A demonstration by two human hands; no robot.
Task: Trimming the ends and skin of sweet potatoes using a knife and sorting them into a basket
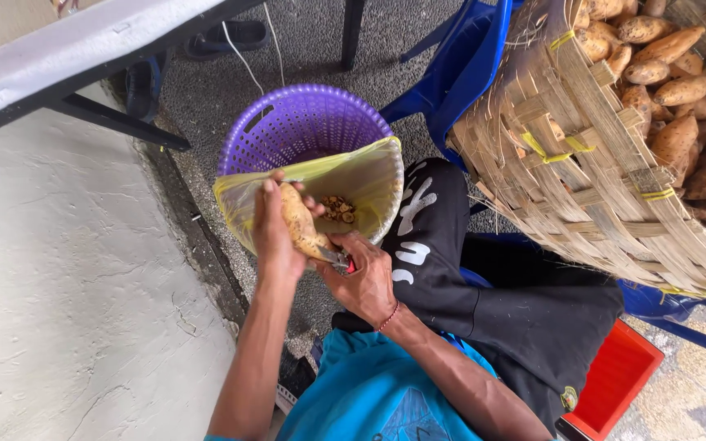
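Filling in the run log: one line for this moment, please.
left hand holds sweet potato | right hand holds peeler | over lined purple basket

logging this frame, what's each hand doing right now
left hand: closed around a sweet potato
right hand: closed on a peeler

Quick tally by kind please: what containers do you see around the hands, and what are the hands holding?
Purple plastic basket: 1
Yellow bag lining it: 1
Woven basket of sweet potatoes: 1
Red crate: 1
Sweet potato in the left hand: 1
Peeler in the right hand: 1
Total: 6
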